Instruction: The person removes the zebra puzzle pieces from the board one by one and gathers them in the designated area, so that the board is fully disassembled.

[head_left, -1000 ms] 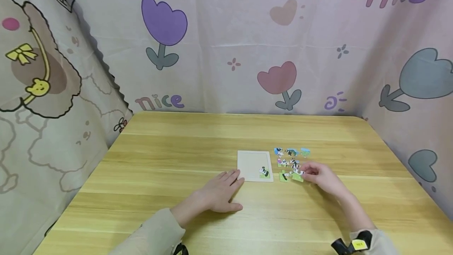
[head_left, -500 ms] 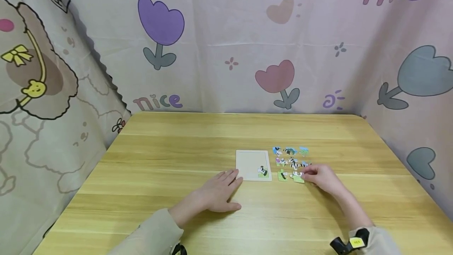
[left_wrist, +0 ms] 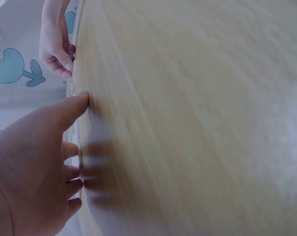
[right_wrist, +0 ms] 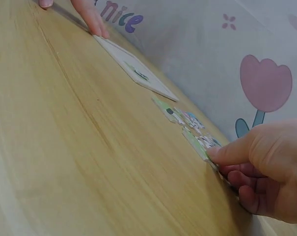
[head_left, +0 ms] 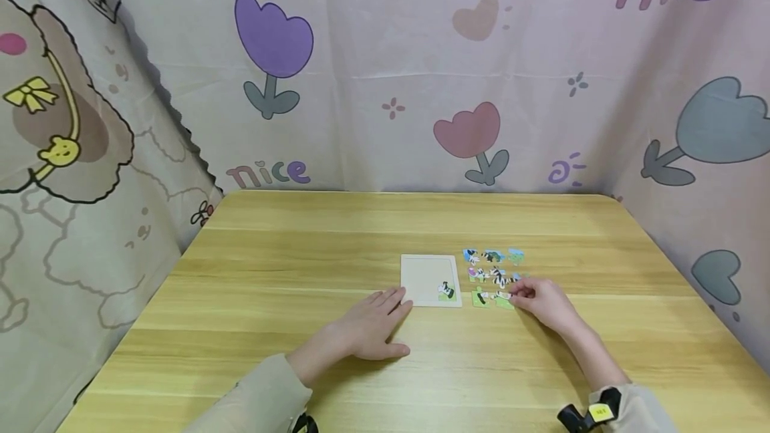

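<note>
A white square puzzle tray [head_left: 421, 279] lies on the table, with one panda-picture puzzle piece [head_left: 447, 291] in its lower right corner. My left hand [head_left: 374, 327] lies with fingers extended, their tips at the tray's lower left edge. To the right of the tray, several loose animal-picture puzzle pieces [head_left: 493, 256] are laid out in rough rows. My right hand [head_left: 547, 303] pinches the right edge of a green-bottomed puzzle piece [head_left: 504, 301] in the nearest row. In the right wrist view, the thumb [right_wrist: 227, 152] is on that edge; the curled fingers partly hide what lies beneath.
The wooden table [head_left: 289, 239] ends at a patterned cloth [head_left: 385, 52] hung behind it and at both sides. Another green puzzle piece [head_left: 480, 297] lies between the tray and the held piece.
My right hand has turned the green-bottomed piece straighter and shifted it slightly left, towards the neighbouring piece. My left hand keeps its place on the tray. The head view has shifted a little.
</note>
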Demonstrator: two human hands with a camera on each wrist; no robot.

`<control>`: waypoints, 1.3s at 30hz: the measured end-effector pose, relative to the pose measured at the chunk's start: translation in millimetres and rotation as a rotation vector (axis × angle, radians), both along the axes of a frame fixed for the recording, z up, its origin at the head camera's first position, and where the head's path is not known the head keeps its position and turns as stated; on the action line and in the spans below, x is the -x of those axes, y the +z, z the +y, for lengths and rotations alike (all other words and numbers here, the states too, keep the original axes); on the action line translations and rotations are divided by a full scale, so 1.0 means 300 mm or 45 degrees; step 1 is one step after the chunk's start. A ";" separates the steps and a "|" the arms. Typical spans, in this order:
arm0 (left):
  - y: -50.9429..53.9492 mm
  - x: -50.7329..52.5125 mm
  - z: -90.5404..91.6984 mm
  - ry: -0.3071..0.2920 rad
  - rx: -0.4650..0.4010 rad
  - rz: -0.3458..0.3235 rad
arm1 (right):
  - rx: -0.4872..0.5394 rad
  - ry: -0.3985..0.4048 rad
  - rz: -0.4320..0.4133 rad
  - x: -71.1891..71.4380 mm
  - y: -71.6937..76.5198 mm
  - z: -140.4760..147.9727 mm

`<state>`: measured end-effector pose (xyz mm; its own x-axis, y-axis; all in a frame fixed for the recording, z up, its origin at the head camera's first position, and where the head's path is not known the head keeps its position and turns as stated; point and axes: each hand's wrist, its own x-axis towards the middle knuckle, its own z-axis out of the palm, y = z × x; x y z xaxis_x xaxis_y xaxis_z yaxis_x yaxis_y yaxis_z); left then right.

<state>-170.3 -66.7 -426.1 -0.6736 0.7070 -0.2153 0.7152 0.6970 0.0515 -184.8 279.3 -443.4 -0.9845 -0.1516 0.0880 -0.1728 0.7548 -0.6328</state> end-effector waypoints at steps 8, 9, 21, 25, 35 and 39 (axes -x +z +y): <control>-0.004 0.000 0.000 -0.015 -0.017 0.004 | 0.034 -0.048 0.007 0.012 0.017 -0.007; -0.003 0.001 0.000 -0.014 -0.018 0.001 | 0.047 -0.049 0.007 0.015 0.024 -0.018; -0.008 0.001 0.000 -0.001 0.000 0.006 | 0.237 0.117 -0.075 0.098 0.091 -0.199; -0.001 -0.004 -0.002 0.011 0.015 -0.008 | 0.232 0.205 -0.109 0.112 0.080 -0.258; 0.006 -0.005 -0.001 0.016 0.062 0.001 | 0.059 0.279 -0.078 0.118 0.057 -0.331; 0.002 -0.005 -0.002 0.013 0.056 0.003 | 0.008 0.311 -0.079 0.119 0.057 -0.330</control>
<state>-168.9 -67.4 -425.4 -0.6815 0.6897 -0.2447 0.7079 0.7061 0.0189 -220.4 180.2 -426.2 -0.9223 -0.3853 0.0302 -0.3103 0.6917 -0.6521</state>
